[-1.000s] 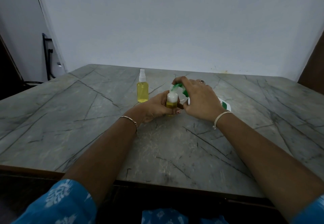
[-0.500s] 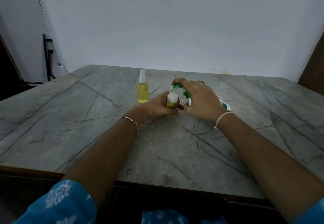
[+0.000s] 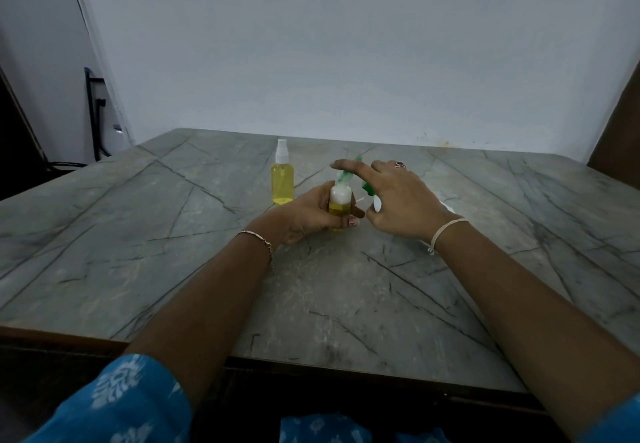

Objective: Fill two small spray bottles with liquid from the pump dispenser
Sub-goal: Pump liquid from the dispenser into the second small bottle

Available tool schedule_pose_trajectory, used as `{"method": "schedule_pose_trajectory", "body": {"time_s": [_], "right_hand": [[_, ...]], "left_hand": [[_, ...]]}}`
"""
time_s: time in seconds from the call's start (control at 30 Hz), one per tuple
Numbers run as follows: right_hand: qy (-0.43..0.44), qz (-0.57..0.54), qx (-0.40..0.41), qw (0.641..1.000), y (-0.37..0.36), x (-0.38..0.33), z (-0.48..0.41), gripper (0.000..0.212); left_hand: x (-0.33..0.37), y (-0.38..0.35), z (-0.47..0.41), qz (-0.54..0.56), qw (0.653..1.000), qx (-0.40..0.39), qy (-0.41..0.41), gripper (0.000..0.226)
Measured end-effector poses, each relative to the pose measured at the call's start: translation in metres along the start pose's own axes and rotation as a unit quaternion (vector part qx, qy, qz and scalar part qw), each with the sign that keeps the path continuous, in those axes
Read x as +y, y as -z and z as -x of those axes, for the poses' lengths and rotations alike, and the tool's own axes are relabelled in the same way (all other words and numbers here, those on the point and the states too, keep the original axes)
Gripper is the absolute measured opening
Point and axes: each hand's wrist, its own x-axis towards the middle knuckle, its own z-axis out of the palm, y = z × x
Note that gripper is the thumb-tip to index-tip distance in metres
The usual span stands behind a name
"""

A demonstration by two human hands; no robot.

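Observation:
My left hand (image 3: 304,217) is wrapped around a small open bottle (image 3: 337,208) standing on the table, holding yellow liquid with white foam at its neck. The green spout of the pump dispenser (image 3: 346,175) points down at that neck. The dispenser's body is mostly hidden behind my right hand (image 3: 398,200). That hand hovers over the pump head with its fingers spread and the index finger stretched out to the left. A second small spray bottle (image 3: 283,182), full of yellow liquid and with its white sprayer on, stands upright just beyond and to the left.
The grey marble-patterned table (image 3: 138,234) runs back to a pale wall. A white object (image 3: 446,207) shows partly behind my right wrist. A dark stand (image 3: 93,113) leans by the wall at the far left.
My right hand has lifted off the pump head and its fingers have spread, and the green spout has risen. My left hand keeps the small bottle in place.

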Motion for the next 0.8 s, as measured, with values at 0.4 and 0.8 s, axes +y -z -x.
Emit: {"method": "schedule_pose_trajectory", "body": {"time_s": [0.4, 0.8], "right_hand": [[-0.025, 0.019, 0.035, 0.999, -0.004, -0.010, -0.004, 0.061], [-0.042, 0.045, 0.021, 0.998, -0.003, -0.011, -0.002, 0.066]], "left_hand": [[-0.003, 0.000, -0.002, -0.004, 1.000, 0.009, -0.004, 0.059], [-0.002, 0.000, -0.002, 0.002, 1.000, 0.009, 0.005, 0.061]]}}
